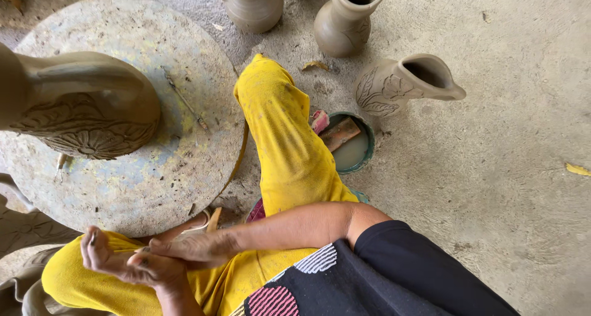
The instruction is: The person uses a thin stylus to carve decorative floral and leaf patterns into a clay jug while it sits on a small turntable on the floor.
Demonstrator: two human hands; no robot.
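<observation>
From the left I see the carved clay jug [80,104] on the round stone wheel [160,168], then my left hand [126,264] with fingers curled loosely apart, my right hand [194,249] fingertips laid flat and together on its palm, the water bowl [357,153] farther right.

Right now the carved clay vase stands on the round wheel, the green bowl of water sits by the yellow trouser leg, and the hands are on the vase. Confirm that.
Not quite. The hands are not on the carved clay vase. In the head view, the left hand and right hand meet over the lap, apart from it. The round wheel and green bowl by the yellow trouser leg are as stated.
</observation>
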